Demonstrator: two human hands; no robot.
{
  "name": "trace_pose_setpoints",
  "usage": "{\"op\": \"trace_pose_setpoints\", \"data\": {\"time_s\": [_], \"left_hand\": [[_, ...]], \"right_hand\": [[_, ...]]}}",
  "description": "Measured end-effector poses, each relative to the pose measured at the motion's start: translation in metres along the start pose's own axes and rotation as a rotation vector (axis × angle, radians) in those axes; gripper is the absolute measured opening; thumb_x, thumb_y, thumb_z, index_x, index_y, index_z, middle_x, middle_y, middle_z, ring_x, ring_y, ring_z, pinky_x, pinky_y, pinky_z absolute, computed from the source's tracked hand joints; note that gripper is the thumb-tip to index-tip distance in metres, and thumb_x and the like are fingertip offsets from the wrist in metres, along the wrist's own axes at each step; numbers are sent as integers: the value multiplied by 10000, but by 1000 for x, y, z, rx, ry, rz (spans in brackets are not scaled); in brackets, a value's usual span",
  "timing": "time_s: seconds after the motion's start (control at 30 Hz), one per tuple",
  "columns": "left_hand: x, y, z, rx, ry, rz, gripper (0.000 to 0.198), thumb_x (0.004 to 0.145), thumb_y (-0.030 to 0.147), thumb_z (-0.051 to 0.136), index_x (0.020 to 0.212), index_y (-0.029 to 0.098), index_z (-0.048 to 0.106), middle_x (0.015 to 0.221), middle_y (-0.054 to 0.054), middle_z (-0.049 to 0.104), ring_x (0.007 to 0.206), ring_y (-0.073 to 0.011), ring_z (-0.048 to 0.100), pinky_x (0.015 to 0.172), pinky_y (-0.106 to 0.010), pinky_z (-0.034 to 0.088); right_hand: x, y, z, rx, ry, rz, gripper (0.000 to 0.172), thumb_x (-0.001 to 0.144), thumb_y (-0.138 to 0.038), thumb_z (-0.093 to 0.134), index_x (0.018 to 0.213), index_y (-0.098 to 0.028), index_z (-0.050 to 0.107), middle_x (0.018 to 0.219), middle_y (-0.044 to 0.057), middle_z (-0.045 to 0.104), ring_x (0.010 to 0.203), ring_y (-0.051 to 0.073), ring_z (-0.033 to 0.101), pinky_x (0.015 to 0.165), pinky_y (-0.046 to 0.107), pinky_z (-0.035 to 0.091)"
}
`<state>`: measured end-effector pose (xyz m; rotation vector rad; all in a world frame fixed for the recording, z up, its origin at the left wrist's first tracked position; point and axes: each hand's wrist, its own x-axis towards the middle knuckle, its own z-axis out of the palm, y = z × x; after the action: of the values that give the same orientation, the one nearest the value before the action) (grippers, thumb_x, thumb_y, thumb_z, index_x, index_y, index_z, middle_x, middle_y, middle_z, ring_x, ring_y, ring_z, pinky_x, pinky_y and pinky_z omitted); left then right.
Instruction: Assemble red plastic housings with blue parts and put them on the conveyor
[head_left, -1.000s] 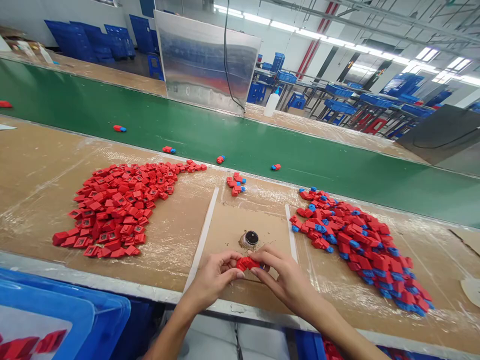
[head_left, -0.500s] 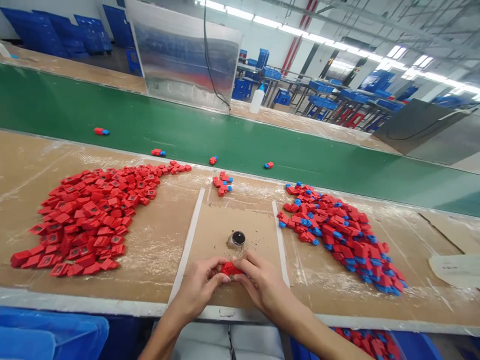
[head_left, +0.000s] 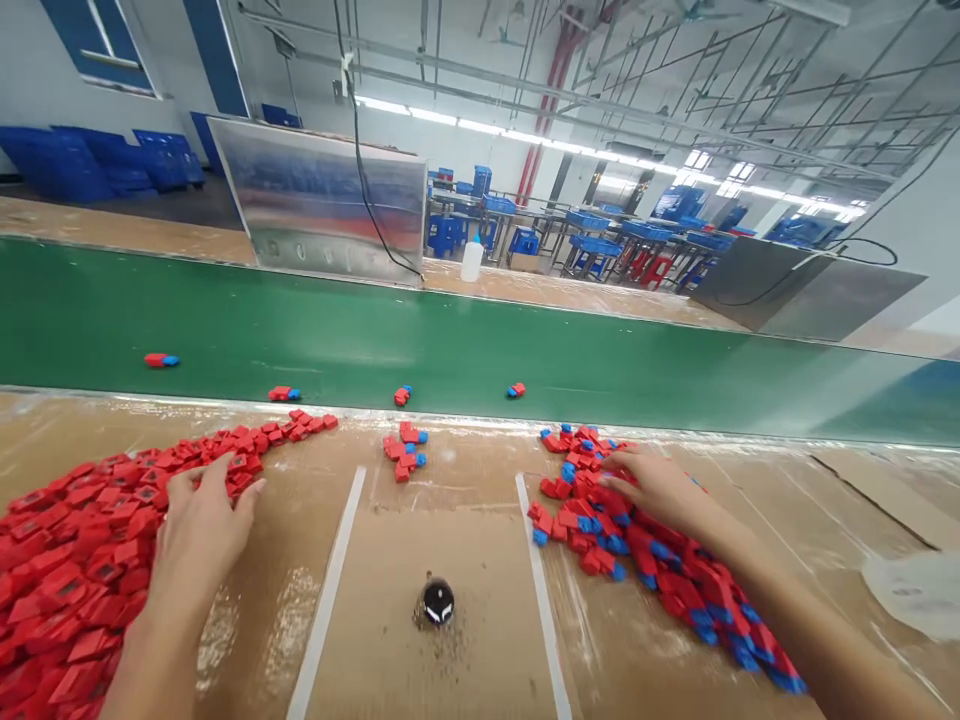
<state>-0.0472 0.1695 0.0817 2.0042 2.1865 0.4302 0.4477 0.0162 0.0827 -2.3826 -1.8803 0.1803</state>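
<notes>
My left hand (head_left: 204,525) is over the right edge of a large pile of red plastic blocks (head_left: 82,565), its thumb and fingers apart and nothing visibly held. Some of the blocks have dark square recesses. My right hand (head_left: 649,488) reaches across a pile of red blocks with blue ends (head_left: 592,525). Its fingers are stretched out over the pieces, and their tips partly blend into the pile. Between the hands, a small round pot with a dark, glossy top (head_left: 438,602) stands on a cardboard sheet (head_left: 397,550), with dark specks around it.
Beyond the bench runs a green conveyor belt (head_left: 337,340) carrying several spaced red-and-blue pieces (head_left: 283,394). A small cluster of such pieces (head_left: 405,452) sits near its edge. White tape strips (head_left: 328,590) flank the cardboard. Behind the belt are a metal panel (head_left: 337,210) and a white bottle (head_left: 472,260).
My hands have parted from the red piece they held together near the pot. The left moved to the red pile, the right to the red-and-blue pile. The view has tilted up.
</notes>
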Motion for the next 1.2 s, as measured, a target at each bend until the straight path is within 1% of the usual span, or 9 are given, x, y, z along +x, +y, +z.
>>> {"op": "trace_pose_setpoints", "data": {"time_s": [0.13,0.3,0.43,0.5,0.6,0.67,0.9,1.03,1.2], "left_hand": [[21,5,19,155,-84,-70,559,936,463,307,1355,104,392,1236,-248,450,1001,-382,612,782,-458,492],[21,3,34,238,15,-48,350,939,354,359,1194,158,499,1140,-176,526,911,-329,636,689,-393,486],[16,-3,35,225,35,-13,290,933,339,389,1148,177,497,1150,-137,554,914,-301,637,673,-363,469],[15,-8,35,181,31,0,271,914,336,437,1132,187,501,1165,-121,560,942,-288,630,696,-354,465],[15,-16,37,105,-5,32,224,866,303,526,1056,184,536,1068,-98,601,941,-264,620,746,-335,461],[13,-19,39,48,-11,56,174,836,269,561,988,185,561,952,-77,626,892,-249,619,753,-324,458],[-6,-13,33,-179,41,162,147,846,307,555,901,207,647,921,-51,703,840,-214,647,746,-302,478],[-34,-2,33,-212,32,283,185,877,283,528,948,214,685,934,-44,723,847,-201,668,793,-287,491],[-87,21,54,-5,-1,412,311,912,159,419,1075,183,683,1041,-103,704,930,-249,638,814,-345,488]], "right_hand": [[87,-13,14,-81,15,140,376,947,-410,440,1169,-171,626,1065,138,686,972,250,647,811,315,449],[194,-35,57,-62,-9,339,493,977,-450,370,1024,-57,664,1026,239,665,968,304,647,795,408,483],[226,-44,80,-24,-13,368,331,943,-395,518,1108,-124,613,1105,109,644,961,210,633,840,410,505],[227,-45,82,2,-7,323,268,912,-320,573,1091,-130,631,1088,112,658,965,218,634,831,390,501],[212,-48,74,50,17,237,225,858,-257,599,1016,-123,687,1011,162,697,959,276,648,775,361,485],[193,-50,65,89,49,173,243,842,-289,597,1011,-147,697,990,146,713,950,288,653,757,353,477],[76,-72,34,242,117,-79,269,837,-339,555,1021,-211,704,956,69,734,828,224,676,729,312,501],[2,-96,30,366,117,-220,275,854,-339,536,1035,-212,700,996,68,725,861,211,673,782,317,514],[-65,-125,43,522,58,-301,276,893,-337,519,1069,-208,689,1001,81,702,886,211,655,795,333,509]]}}
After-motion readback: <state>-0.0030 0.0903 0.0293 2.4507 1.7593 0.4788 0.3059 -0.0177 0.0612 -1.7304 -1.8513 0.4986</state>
